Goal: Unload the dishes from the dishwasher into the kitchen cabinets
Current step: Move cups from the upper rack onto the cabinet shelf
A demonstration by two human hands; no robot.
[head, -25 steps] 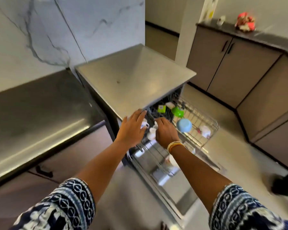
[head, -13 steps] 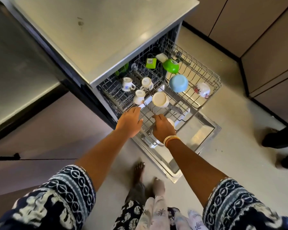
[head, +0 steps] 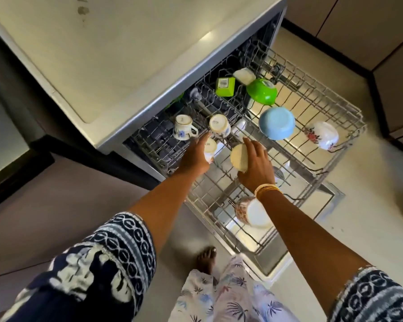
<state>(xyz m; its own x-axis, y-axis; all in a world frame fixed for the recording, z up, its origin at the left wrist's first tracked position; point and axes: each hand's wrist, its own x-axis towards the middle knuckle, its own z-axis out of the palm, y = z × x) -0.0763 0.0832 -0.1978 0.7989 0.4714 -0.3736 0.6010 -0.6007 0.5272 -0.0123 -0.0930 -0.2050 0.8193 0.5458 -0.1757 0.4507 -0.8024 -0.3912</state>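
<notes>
Left hand (head: 194,156) grips a white cup (head: 209,148) in the rack (head: 349,126). Right hand (head: 256,166) grips a cream cup (head: 239,156) just beside it.

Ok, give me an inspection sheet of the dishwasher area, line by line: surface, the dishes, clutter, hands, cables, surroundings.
Surface: wire upper rack pulled out over the open dishwasher door.
Job's things: three white cups, one floral, upside down at the left; cream bowl, blue bowl, green bowl, green square container, flower-printed cup, patterned bowl near the rack's front.
Clutter: nothing seen.
Hands: left hand reaches to the white cups, grip hidden; right hand rests on the cream bowl, grip unclear.
Cables: nothing seen.
Surroundings: steel counter, brown cabinets, bare foot on floor.
</notes>
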